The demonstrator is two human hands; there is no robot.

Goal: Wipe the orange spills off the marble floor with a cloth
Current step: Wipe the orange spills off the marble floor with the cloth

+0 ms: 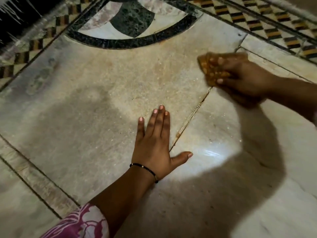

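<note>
Pale marble floor (106,93) under me, dull and grainy across the big slab, with a bright glare patch just beside my left thumb. A dark joint runs slantwise between two slabs, and there's orange stain (178,133) sitting in that joint, near my left fingers. At the far edge of the floor a black arc (120,42) rims a round inlay of green and white stone. Checkered borders (267,24) in black, tan and cream run along the far-right and far-left edges. Thin dark lines frame the slab on the near-left side.

My left hand (154,145) lies flat on the floor, fingers straight and together, thumb spread out across the joint, holding nothing. A black bead bracelet (145,169) circles that wrist, and a pink-and-white sleeve (80,224) shows at the bottom edge.

My right hand (240,76) is out toward the right edge, blurred, fingers curled down over the cloth (208,69), which is stained orange and pressed on the floor at the far end of the joint. Only its left part peeks past my fingertips.

Open marble lies between my two hands and off to the left, crossed by my shadow.
</note>
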